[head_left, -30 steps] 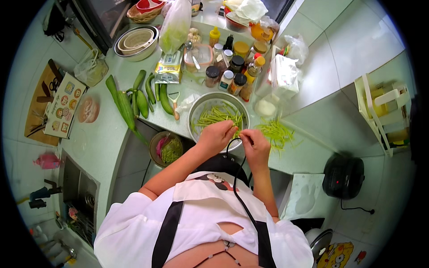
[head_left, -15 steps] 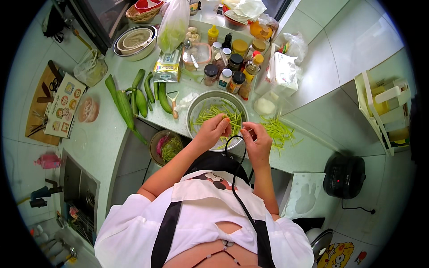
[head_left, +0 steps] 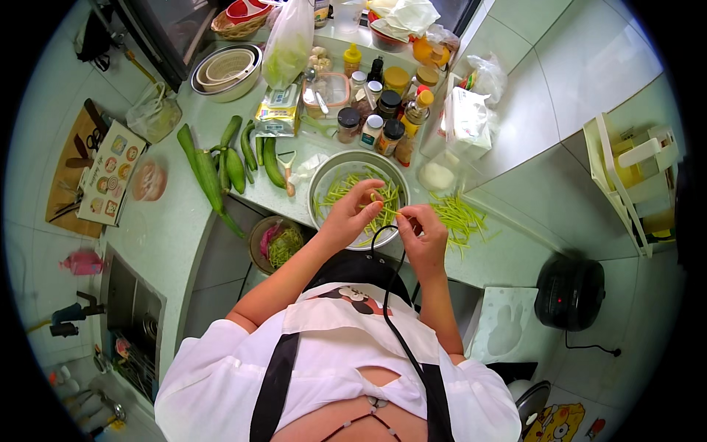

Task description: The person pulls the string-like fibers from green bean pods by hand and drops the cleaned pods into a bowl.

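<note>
Slender green stem (head_left: 389,211) between two bare hands, above a round silver metal bowl (head_left: 316,182).
The right hand (head_left: 425,234) pinches one end; the left hand (head_left: 352,216) has spread its fingers since half a second ago, its hold unclear. Thin green pieces (head_left: 340,193) lie in the bowl.

Counter (head_left: 158,202): pale, smooth, spanning the room and curving down the left side. Sink (head_left: 124,287): metal, inset, lower left. Left wall (head_left: 40,188): pale square tile, thin joints. Right wall (head_left: 582,77): large pale tiles, glossy, darker grouting. Window (head_left: 177,33): dark frame, upper left, dim panes. Rack (head_left: 599,162): white, open, wall-mounted, far right. Grey panels below the counter edge: floor or cabinet, indistinct. Light: cool, even, soft sheen on right-hand tiles.
</note>
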`<state>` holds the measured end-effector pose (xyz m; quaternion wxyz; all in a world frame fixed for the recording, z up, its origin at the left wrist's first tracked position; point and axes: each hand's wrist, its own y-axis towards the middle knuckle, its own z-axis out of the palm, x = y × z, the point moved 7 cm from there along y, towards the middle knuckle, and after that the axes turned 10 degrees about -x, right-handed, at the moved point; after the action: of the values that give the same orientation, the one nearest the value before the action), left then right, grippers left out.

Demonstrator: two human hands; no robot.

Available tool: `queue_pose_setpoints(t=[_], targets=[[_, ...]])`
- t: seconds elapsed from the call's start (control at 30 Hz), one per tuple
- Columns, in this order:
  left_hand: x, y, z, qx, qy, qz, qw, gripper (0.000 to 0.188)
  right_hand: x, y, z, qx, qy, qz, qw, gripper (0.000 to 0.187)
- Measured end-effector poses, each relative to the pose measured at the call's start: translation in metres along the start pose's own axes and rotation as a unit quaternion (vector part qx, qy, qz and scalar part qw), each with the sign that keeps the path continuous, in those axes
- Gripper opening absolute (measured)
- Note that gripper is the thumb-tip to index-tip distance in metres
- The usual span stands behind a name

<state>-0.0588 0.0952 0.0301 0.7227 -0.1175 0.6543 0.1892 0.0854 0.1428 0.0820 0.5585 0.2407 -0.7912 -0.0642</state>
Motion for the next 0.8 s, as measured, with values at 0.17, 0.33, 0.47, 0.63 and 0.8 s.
queue_pose_setpoints(t=[0.17,0.33,0.47,0.63,0.8], targets=[[-0.029,-0.002,-0.007,-0.059,0.141,0.183,0.971,0.027,0.000,0.001,-0.001,0.005,0.009,-0.001,1.000,0.007],[-0.043,-0.011,0.001,-0.051,0.357,0.336,0.870,0.015,-0.002,0.002,-0.007,-0.006,0.008,-0.005,1.000,0.006],[-0.050,-0.015,0.007,-0.064,0.414,0.356,0.836,0.009,0.007,0.003,-0.006,-0.009,-0.025,-0.059,0.998,0.008],[-0.042,-0.013,0.000,-0.128,0.313,0.295,0.894,0.006,0.014,-0.003,-0.002,-0.013,-0.044,-0.099,0.994,0.009],[-0.029,-0.012,-0.004,-0.137,0.111,0.135,0.975,0.008,0.017,-0.010,0.005,-0.009,-0.008,-0.078,0.997,0.008]])
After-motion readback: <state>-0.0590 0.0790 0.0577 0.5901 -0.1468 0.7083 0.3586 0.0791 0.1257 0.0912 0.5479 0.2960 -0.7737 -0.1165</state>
